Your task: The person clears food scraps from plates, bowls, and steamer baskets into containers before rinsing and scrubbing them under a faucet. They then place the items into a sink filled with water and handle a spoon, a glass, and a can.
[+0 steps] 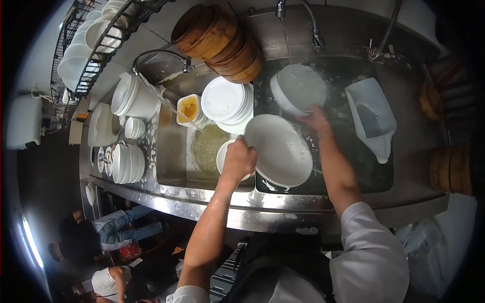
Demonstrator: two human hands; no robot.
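Note:
My left hand [240, 159] is closed on the rim of a large white bowl [280, 151], tilted over the front of the right-hand sink basin. My right hand [317, 120] grips the near edge of another white bowl [300, 88] in the same basin; its fingertips are partly hidden. Water from a tap [281, 10] runs down into that second bowl. Behind my left hand, a smaller white bowl [223, 154] is partly covered. A white plastic scoop [376, 121] floats or rests in the water to the right of my right hand.
A stack of white plates [225, 98] and a container with yellow liquid [189, 107] stand in the left basin [172, 166]. Bamboo steamers [222, 43] are stacked behind. Bowls [129, 164] line the left counter, below a dish rack [103, 58]. Other people [108, 280] are at lower left.

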